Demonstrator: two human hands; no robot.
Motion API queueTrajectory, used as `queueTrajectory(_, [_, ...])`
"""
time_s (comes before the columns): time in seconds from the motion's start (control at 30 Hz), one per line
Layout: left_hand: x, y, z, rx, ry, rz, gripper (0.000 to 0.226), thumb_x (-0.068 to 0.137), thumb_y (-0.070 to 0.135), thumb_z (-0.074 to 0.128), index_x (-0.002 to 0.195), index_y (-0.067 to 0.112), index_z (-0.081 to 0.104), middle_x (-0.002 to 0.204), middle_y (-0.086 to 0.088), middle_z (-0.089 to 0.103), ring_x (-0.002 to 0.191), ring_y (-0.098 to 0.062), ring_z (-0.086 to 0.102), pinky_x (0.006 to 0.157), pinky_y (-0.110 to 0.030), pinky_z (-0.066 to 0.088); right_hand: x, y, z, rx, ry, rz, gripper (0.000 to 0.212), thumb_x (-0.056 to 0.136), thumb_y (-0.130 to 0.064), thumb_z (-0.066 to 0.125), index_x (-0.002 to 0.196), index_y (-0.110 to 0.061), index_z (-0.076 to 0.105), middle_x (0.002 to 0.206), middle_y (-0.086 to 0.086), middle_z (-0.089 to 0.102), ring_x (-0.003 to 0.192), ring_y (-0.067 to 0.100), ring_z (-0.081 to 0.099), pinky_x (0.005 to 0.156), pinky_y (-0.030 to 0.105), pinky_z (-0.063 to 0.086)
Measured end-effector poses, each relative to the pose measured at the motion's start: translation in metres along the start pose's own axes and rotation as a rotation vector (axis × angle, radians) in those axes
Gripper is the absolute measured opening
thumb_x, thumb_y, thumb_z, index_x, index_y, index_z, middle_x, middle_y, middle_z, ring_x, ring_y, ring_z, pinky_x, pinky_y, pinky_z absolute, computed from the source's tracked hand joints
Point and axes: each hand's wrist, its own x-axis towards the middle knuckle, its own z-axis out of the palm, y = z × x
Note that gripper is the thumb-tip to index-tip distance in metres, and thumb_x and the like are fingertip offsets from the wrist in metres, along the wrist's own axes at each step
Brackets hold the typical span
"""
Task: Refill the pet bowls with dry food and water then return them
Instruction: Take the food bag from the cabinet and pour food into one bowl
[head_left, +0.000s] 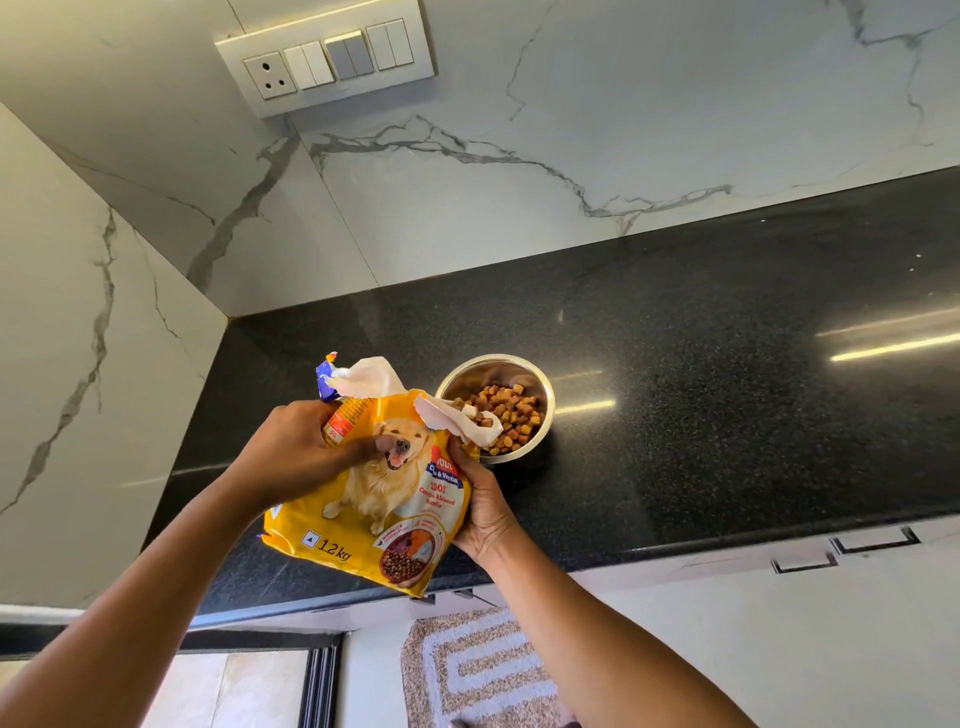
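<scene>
Both hands, left (298, 452) and right (480, 506), grasp the tilted bag (374, 493); overtipping its torn mouth risks spilling kibble past the bowl (543, 415).

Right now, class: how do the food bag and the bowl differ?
The bag is yellow, soft and crumpled; the bowl is shiny, round metal. The bag is held tilted in both hands' grip; the bowl sits on the black counter. Both are open-topped, and kibble shows in the bowl.
</scene>
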Motion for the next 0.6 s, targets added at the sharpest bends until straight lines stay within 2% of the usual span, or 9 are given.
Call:
queueTrajectory(0.17, [0.0005,0.0001,0.0016,0.004,0.006,-0.003,0.064,0.053,0.087,0.062,0.091,0.035,0.066,0.09,0.008,0.076,0.077,-0.012,0.075,0.069,-0.024,0.061,-0.0016,-0.0006,0.0003,-0.003,0.006,0.016,0.088,0.084,-0.054,0.081,0.153,-0.009,0.052,0.147,0.022,0.06,0.127,0.038,0.064,0.108,0.056,0.052])
queueTrajectory(0.37, [-0.0013,0.003,-0.001,-0.037,-0.018,-0.021,0.09,0.029,0.101,0.054,0.09,0.036,0.066,0.088,0.01,0.075,0.076,-0.012,0.075,0.065,-0.022,0.058,-0.0065,-0.0027,0.0042,0.018,-0.014,0.019,0.088,0.08,-0.053,0.085,0.15,-0.009,0.055,0.141,0.021,0.065,0.121,0.037,0.069,0.099,0.053,0.059])
queueTrajectory(0.43, [-0.0015,0.0021,-0.0015,-0.036,-0.015,-0.023,0.094,0.027,0.102,0.053,0.09,0.034,0.067,0.086,0.009,0.075,0.075,-0.012,0.075,0.065,-0.023,0.058,-0.0069,-0.0026,0.0041,0.021,-0.019,0.02,0.089,0.08,-0.054,0.084,0.151,-0.009,0.055,0.14,0.021,0.065,0.121,0.037,0.069,0.098,0.052,0.06])
queueTrajectory(0.5, [-0.0017,0.0013,-0.0017,-0.044,-0.011,-0.016,0.087,0.034,0.099,0.056,0.089,0.033,0.067,0.085,0.009,0.075,0.074,-0.012,0.075,0.064,-0.022,0.057,-0.0066,-0.0013,0.0036,0.028,-0.023,0.022,0.092,0.081,-0.055,0.084,0.153,-0.009,0.052,0.141,0.021,0.064,0.121,0.037,0.068,0.098,0.053,0.06])
queueTrajectory(0.6, [-0.0011,-0.0002,-0.0011,-0.028,-0.007,-0.028,0.066,0.053,0.084,0.065,0.091,0.03,0.068,0.088,0.006,0.076,0.076,-0.015,0.076,0.068,-0.026,0.06,-0.0061,0.0002,0.006,0.038,-0.042,0.022,0.088,0.081,-0.056,0.082,0.151,-0.01,0.055,0.146,0.022,0.06,0.125,0.039,0.065,0.104,0.055,0.056])
